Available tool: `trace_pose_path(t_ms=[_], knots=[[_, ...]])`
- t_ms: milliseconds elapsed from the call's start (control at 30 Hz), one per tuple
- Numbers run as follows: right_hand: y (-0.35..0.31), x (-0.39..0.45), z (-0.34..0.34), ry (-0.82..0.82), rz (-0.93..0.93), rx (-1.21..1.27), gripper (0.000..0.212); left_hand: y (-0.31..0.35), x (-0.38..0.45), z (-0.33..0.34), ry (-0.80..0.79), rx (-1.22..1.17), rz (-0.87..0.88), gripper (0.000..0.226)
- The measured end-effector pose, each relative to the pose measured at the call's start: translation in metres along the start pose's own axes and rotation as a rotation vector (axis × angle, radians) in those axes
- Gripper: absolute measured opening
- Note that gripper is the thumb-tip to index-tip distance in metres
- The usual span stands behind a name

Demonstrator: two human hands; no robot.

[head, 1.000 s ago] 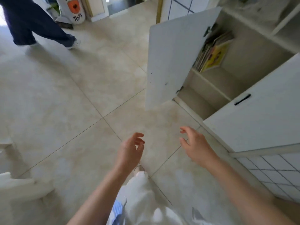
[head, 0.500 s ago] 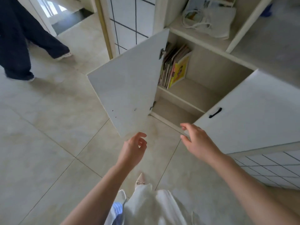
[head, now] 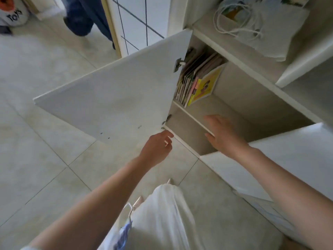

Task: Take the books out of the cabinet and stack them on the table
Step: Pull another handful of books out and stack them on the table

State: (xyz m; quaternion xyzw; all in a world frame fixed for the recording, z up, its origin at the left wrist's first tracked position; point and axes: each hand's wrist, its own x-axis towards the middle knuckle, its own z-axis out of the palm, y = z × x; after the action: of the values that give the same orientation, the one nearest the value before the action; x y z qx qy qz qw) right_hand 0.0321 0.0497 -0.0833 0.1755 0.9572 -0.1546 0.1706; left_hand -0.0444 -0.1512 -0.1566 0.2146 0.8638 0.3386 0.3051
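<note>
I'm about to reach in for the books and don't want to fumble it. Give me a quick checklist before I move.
1. Left cabinet door swung clear of the opening: ok.
2. Books in sight, leaning on the upper shelf: ok.
3. Right hand free, at the shelf edge: ok.
4. Left hand free: ok.
5. Books gripped: not ok, neither hand touches them.
6. Table ready for stacking: cannot tell, out of view.

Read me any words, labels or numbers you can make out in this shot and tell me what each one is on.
"Toys": black letters on the white bag standing on the floor at top left.
Yellow book in the cabinet: print on its cover and spine too blurred to read.
Other book spines beside it: too small and blurred to read.
</note>
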Motion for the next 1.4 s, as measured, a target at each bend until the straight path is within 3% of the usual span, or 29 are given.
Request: trace_pose_path(t_ms=[300, 433, 600, 800, 1033, 1200, 1400], knots=[[0.047, 0.13, -0.014, 0.184, -0.108, -0.169, 0.085, 0.015, 0.089, 0.022, -0.051, 0.01, 0.049, 0.036], [0.066, 0.198, -0.009, 0.248, -0.173, -0.439, 0.096, 0.018, 0.141, 0.034, -0.046, 0.004, 0.055, 0.045], [0.078, 0.242, -0.009, 0.328, -0.253, -0.594, 0.082, 0.024, 0.193, 0.045, 0.01, -0.017, 0.102, 0.058], [0.088, 0.248, -0.006, 0.46, -0.321, -0.566, 0.045, 0.02, 0.23, 0.06, 0.088, -0.143, 0.09, 0.07], [0.099, 0.254, -0.01, 0.444, -0.344, -0.48, 0.035, 0.019, 0.25, 0.073, 0.11, -0.223, 0.098, 0.067], [0.103, 0.258, -0.011, 0.467, -0.365, -0.443, 0.03, 0.018, 0.251, 0.082, 0.218, -0.301, 0.131, 0.059], [0.106, 0.254, -0.01, 0.462, -0.385, -0.343, 0.03, 0.022, 0.254, 0.096, 0.202, -0.245, 0.159, 0.064]])
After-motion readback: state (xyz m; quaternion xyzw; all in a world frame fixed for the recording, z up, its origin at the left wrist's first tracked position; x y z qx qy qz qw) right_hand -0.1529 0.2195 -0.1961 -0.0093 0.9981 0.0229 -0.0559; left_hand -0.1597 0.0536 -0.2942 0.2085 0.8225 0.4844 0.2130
